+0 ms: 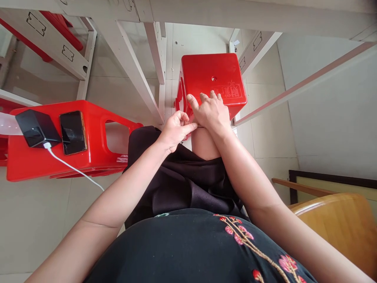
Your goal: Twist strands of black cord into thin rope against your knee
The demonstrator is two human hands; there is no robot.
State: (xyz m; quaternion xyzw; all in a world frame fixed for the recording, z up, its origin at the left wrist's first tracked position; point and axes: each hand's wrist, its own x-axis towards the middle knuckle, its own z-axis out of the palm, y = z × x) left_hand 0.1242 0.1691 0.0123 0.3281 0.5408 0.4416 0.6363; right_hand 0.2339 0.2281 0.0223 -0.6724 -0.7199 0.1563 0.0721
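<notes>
This looks like a plain, shared workroom or canteen, though the exact kind of place cannot be told. A red plastic stool [212, 72] and a second stool [32, 165] stand on a beige tile floor [265, 137] among white metal table frames [129, 74]. A wooden chair [332, 224] sits nearby, and a phone [73, 133] lies on the second stool.

Head-worn camera looks forward and down over a black blouse [182, 251]. Left hand [176, 131] and right hand [210, 114] appear close below.

One plastic stool [212, 74] stands ahead, a wooden chair [332, 232] right; another stool [32, 165], left, holds a phone [73, 132].
</notes>
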